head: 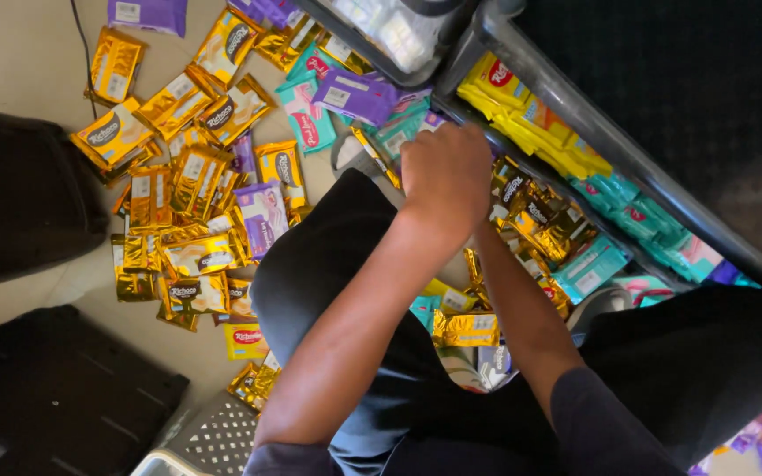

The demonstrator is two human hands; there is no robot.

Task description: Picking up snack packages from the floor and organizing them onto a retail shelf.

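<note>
Both hands meet at the crate's near rim (522,62): the left hand (445,172) is curled, its grip unreadable, and hides the right hand. Directly beyond it lie gold packets (540,216) inside the crate; judged tightly stacked, neighbours could snag and spill onto the floor (19,53).

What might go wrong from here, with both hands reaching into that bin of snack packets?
The left hand covers the right hand, so the grip underneath cannot be checked; a packet may slip unseen. The gold packets in the grey bin sit jumbled beside the neat yellow packets, so reaching in might knock those rows askew. Loose gold packets on the floor lie close to the knee and may get crushed.
</note>
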